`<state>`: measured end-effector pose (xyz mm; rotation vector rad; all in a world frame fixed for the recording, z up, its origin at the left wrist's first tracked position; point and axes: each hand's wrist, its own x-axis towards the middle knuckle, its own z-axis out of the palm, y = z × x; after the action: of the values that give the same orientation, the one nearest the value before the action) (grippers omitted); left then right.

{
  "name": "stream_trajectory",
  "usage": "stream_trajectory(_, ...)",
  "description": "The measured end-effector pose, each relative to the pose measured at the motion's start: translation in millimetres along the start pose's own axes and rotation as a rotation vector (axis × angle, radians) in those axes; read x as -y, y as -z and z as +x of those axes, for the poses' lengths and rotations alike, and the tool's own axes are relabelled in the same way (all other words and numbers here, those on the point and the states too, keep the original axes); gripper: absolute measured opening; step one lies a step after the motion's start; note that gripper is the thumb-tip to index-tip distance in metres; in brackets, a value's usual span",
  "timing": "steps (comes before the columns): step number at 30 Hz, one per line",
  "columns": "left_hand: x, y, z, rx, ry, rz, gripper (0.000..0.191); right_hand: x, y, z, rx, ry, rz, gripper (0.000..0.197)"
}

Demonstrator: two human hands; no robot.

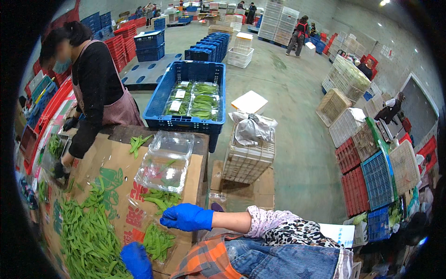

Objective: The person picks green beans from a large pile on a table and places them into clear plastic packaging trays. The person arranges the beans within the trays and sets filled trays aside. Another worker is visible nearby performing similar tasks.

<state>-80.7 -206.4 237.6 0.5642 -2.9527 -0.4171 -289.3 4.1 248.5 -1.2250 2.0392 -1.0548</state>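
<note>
My right hand, in a blue glove, has its fingers curled above the table; whether it holds a pod cannot be told. My left hand, also blue-gloved, is at the bottom edge, partly cut off, between a large heap of green flat pea pods and a small pile of pods. Another pod group lies just beyond my right hand. Clear plastic trays stand beside it on the cardboard table cover. A few pods lie near the table's far edge.
A co-worker in a pink apron bends over the table at left. A blue crate with packed pod trays adjoins the table. A white crate bearing a plastic bag stands right of it. Stacked crates line the right side.
</note>
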Motion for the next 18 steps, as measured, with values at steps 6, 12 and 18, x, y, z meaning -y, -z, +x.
stream_trajectory(6, -31, -47, 27, 0.113, -0.097, 0.338, 0.016, -2, 7, -13, -0.058, 0.006, 0.045, 0.035)
stream_trajectory(12, -47, 1, 12, 0.023, -0.175, -0.153, 0.045, -19, -4, -16, -0.101, 0.088, 0.085, 0.034)
stream_trajectory(18, 97, 11, -35, -0.352, 0.484, 0.432, 0.073, -4, 2, -8, 0.013, 0.029, 0.034, 0.036)
